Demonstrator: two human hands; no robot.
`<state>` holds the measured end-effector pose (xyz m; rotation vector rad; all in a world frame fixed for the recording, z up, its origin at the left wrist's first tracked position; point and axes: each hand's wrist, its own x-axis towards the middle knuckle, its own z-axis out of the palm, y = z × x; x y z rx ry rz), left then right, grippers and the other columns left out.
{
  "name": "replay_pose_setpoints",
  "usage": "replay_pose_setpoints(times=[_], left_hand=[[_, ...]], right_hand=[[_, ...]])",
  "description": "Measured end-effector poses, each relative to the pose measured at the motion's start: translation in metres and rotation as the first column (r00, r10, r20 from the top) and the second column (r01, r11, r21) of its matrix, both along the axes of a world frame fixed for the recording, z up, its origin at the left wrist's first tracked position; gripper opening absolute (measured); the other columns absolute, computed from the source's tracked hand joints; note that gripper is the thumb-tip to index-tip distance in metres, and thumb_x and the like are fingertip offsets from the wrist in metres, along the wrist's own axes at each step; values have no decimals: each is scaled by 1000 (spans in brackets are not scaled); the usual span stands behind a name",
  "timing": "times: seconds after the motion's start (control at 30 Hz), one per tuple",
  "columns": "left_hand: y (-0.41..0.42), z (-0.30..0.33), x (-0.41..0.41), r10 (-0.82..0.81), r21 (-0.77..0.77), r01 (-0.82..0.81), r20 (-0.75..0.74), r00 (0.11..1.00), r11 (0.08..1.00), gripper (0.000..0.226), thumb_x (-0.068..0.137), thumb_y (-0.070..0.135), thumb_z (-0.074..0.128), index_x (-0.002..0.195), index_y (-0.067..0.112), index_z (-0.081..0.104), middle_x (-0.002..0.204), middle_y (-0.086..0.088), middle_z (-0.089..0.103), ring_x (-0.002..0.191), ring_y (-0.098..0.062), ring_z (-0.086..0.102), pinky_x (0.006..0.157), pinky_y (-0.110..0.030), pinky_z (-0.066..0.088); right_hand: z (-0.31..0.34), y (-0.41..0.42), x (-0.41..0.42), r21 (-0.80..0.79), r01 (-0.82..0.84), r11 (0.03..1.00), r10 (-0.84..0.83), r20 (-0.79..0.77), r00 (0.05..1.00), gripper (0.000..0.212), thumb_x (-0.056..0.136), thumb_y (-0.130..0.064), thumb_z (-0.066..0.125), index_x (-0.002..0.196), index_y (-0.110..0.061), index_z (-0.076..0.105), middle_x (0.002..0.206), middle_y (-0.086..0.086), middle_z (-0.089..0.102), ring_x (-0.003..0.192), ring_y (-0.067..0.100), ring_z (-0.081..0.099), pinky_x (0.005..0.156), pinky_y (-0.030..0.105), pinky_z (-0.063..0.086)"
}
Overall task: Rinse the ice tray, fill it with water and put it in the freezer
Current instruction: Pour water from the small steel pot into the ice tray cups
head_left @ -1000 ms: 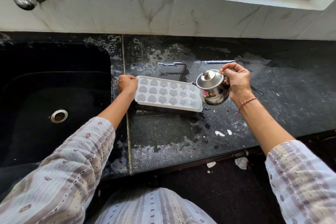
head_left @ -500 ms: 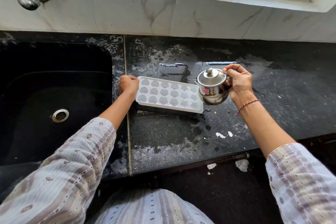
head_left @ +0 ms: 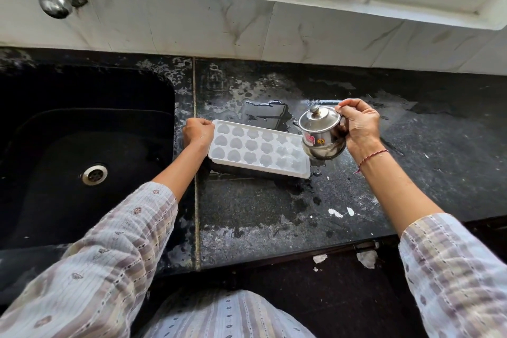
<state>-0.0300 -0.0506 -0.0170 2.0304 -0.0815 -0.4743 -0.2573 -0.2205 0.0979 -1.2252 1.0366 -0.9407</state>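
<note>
A white ice tray [head_left: 259, 152] lies on a wet black surface [head_left: 274, 206] beside the sink [head_left: 82, 145]. Left hand [head_left: 198, 133] grips its left end; right hand [head_left: 359, 125] holds a tilted steel pot [head_left: 321, 133] over its right end.

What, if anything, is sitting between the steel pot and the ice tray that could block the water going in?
Nothing visible. The right hand holds the steel pot tilted right at the ice tray's right end, its cavities uncovered. The left hand grips the tray's far-left edge.
</note>
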Motion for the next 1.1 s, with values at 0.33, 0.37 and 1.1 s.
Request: replay_pose_setpoints(times=[0.33, 0.37, 1.1], left_hand=[[0, -1, 0, -1, 2, 1, -3, 1000, 1000, 15, 88, 14, 60, 91, 12, 74, 110, -7, 70, 104, -27, 64, 87, -30, 51], [0, 0, 0, 0, 4, 0, 0, 1000, 1000, 15, 88, 14, 59, 92, 12, 74, 110, -7, 70, 104, -27, 64, 84, -29, 50], [0, 1, -2, 0, 4, 0, -1, 1000, 1000, 15, 89, 13, 58, 84, 14, 72, 108, -7, 70, 101, -27, 64, 77, -28, 49]], right_hand=[[1, -2, 4, -32, -2, 999, 1, -43, 999, 32, 79, 7, 60, 61, -20, 61, 60, -8, 58, 46, 0, 49, 41, 11, 38], [1, -2, 4, -35, -3, 999, 1, -46, 999, 32, 79, 7, 59, 61, -19, 61, 58, -9, 58, 43, -1, 48, 40, 11, 37], [2, -4, 5, -79, -14, 997, 7, -90, 996, 29, 79, 8, 58, 64, -17, 61, 68, -4, 60, 68, 7, 55, 61, 20, 47]])
